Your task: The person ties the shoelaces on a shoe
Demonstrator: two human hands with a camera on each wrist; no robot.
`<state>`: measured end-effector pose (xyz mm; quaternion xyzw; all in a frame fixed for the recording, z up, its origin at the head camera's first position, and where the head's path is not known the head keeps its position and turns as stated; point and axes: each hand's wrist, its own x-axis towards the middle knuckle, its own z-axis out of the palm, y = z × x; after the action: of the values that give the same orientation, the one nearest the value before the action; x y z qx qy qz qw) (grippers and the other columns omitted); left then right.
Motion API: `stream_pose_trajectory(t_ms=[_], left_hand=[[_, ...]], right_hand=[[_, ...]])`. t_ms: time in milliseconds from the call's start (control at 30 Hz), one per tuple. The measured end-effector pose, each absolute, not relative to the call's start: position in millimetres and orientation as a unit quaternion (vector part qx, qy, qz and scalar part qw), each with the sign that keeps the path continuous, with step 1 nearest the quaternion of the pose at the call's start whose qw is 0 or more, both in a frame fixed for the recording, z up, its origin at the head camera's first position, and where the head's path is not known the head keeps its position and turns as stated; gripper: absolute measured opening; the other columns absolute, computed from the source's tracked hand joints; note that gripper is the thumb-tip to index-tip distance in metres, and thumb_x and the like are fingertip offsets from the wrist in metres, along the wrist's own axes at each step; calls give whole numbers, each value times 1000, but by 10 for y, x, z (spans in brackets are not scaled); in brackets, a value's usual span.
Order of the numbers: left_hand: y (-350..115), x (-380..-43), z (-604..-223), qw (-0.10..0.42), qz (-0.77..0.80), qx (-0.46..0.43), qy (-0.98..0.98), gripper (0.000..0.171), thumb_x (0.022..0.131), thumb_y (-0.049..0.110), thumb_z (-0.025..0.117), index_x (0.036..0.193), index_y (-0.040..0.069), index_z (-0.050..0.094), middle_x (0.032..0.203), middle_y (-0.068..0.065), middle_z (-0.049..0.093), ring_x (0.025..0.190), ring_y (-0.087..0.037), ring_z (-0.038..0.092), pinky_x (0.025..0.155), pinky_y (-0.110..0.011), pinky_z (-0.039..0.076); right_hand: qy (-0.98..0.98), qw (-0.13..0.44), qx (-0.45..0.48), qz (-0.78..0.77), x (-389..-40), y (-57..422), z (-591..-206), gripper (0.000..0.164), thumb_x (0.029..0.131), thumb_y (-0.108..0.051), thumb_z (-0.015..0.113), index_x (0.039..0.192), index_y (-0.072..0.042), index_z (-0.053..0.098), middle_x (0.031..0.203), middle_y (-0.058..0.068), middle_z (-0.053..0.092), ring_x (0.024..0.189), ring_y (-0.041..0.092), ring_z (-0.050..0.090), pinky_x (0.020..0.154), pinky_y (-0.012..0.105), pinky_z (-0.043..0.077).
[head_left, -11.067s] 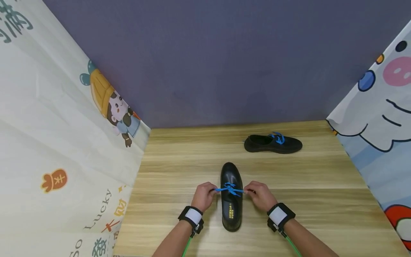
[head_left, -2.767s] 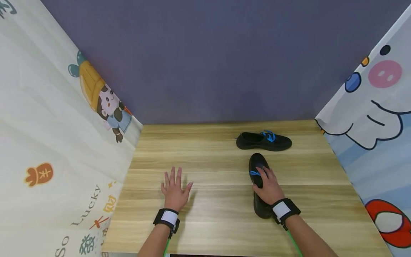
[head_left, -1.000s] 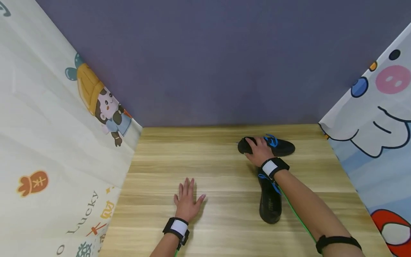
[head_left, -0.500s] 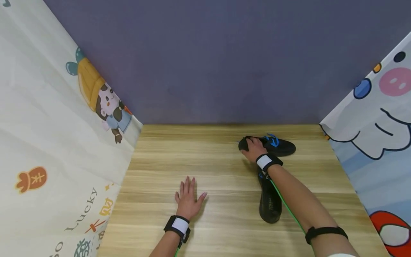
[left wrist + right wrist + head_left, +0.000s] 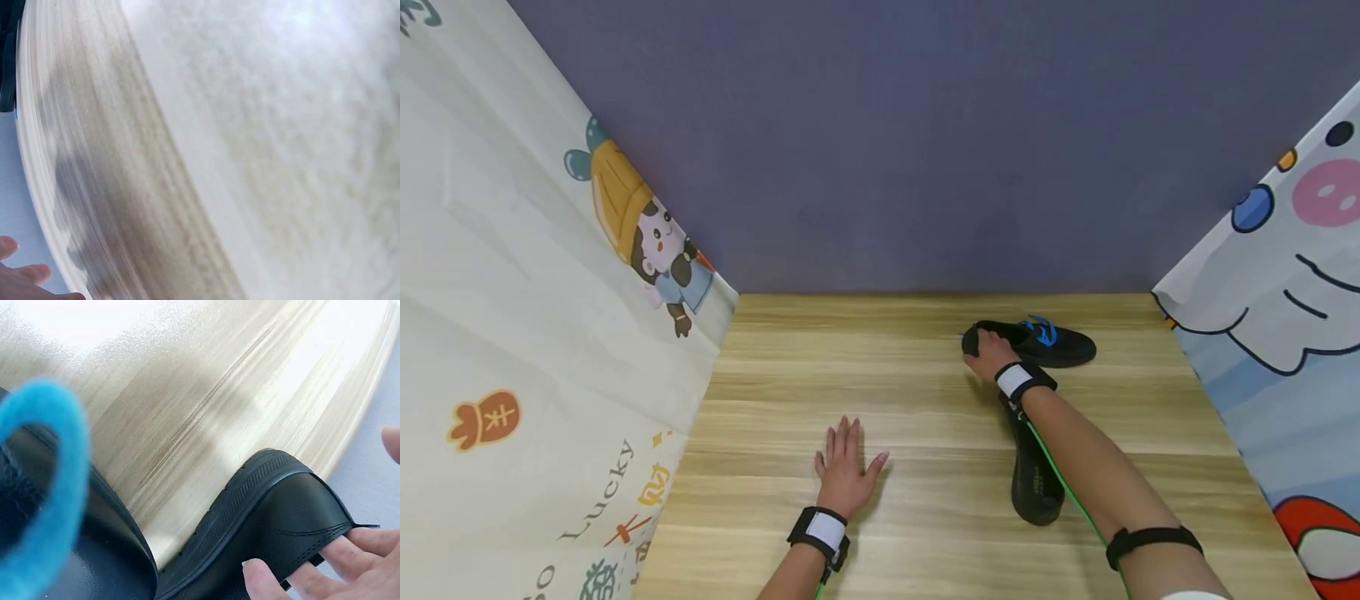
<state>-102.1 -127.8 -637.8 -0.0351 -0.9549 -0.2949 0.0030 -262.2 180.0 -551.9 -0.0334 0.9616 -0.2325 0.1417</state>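
Note:
My right hand (image 5: 990,357) grips the heel end of the far black shoe (image 5: 1067,348), which lies sideways near the back of the table with its toe to the right. In the right wrist view, the fingers (image 5: 342,557) reach inside the collar of that shoe (image 5: 300,512) while the thumb sits against its outer side. Below my right wrist stands the near black shoe (image 5: 1036,492), its toe hidden under hand and wristband. A blue lace loop (image 5: 75,481) of this shoe shows large in the right wrist view. My left hand (image 5: 844,482) lies palm down with fingers spread, holding nothing.
The wooden table (image 5: 820,367) meets a dark grey-blue wall (image 5: 940,150) at the back. Printed curtains hang on the left (image 5: 512,275) and right (image 5: 1285,333). A green cable (image 5: 1063,479) runs along the right forearm.
Earlier both hands pulled the near shoe's blue laces; it has since moved right, beside the far shoe. My right hand left it and took the far shoe's heel. The left hand now lies idle.

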Motion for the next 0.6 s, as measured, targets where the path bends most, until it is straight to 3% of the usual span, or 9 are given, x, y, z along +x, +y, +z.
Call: stream_pose_trajectory(t_ms=[400,600], left_hand=[[-1237,-1009,-6316,-2,-300,-40,-953,78,96,54,60,153,6,35,161,-19,27,147,-48,20,105,-77,19],[-1245,-991,-6318,-8,-308,-45,-950,78,96,52,60,153,6,35,161,-19,26,147,-49,19,104,-78,18]], right_hand=[[958,151,-70,-233,-2500,1692,-5408,64,103,-23,56,145,17,30,146,39,37,132,55,39,107,60,36],[968,121,-98,-198,-2406,1901,-5373,54,101,-24,60,144,4,46,142,33,43,128,53,42,99,65,40]])
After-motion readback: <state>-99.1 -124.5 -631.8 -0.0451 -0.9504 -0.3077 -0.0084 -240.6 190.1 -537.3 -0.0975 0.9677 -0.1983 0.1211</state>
